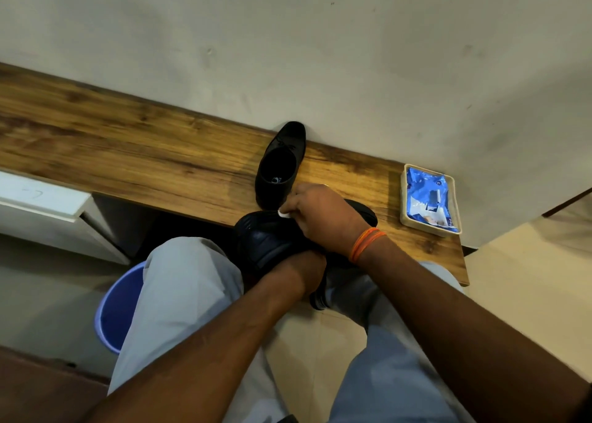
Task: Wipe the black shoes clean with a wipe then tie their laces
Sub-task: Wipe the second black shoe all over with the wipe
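Observation:
One black shoe (281, 163) stands upright on the wooden table (128, 153), its toe toward the wall and its laces loose. A second black shoe (262, 233) is held above my lap at the table's front edge, sole turned up. My left hand (302, 267) grips this shoe from below, its fingers mostly hidden beneath it. My right hand (323, 217), with orange bands on the wrist, pinches a small white wipe (283, 213) and presses it against the upturned sole.
A cream tray (404, 198) holding a blue pack of wipes (427, 198) sits at the table's right end. A blue bin (118, 307) stands on the floor under my left knee. A white cabinet (41, 205) is at left. The wall runs behind the table.

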